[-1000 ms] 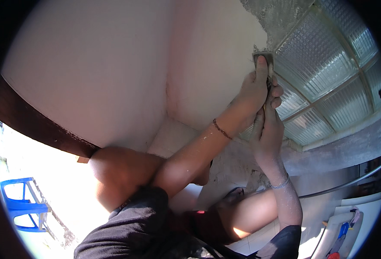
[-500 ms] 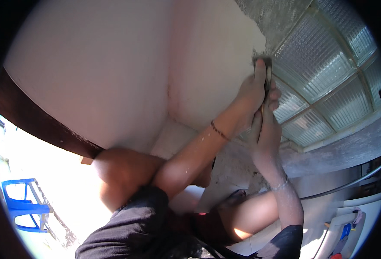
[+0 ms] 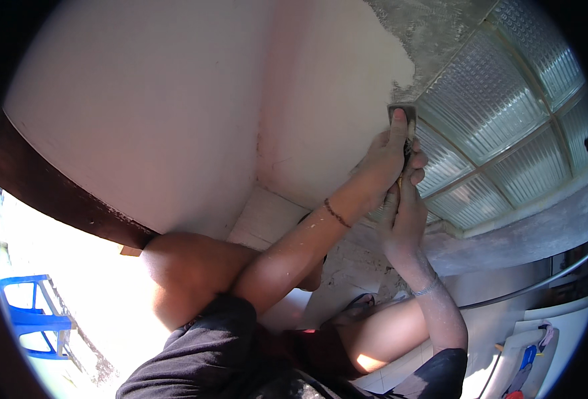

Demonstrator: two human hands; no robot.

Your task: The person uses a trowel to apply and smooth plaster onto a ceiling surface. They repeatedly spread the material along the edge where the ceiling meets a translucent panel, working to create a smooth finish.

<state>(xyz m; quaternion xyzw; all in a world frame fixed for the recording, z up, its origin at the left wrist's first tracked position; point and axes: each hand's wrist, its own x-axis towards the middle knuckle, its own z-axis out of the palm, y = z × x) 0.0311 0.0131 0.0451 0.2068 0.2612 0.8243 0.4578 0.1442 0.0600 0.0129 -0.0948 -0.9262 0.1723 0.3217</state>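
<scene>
1. Grey scraper (image 3: 409,116) sits gripped in the left hand (image 3: 383,163), thumb on its face.
2. Just below, the right hand (image 3: 404,216) seemingly grips its handle.
3. It has slid lower beside the glass blocks (image 3: 483,110), suggesting downward progress.

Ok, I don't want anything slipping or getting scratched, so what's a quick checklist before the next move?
1. Left hand gripping the scraper: ok, thumb pressed along its flat face.
2. Right hand supporting: ok, closed lower on the scraper.
3. Gloves on: not ok, both hands are bare.
4. Good clearance from the glass blocks: not ok, they sit close beside the scraper's end.
5. Scraper's edge flat against the wall: cannot tell from this angle.
</scene>
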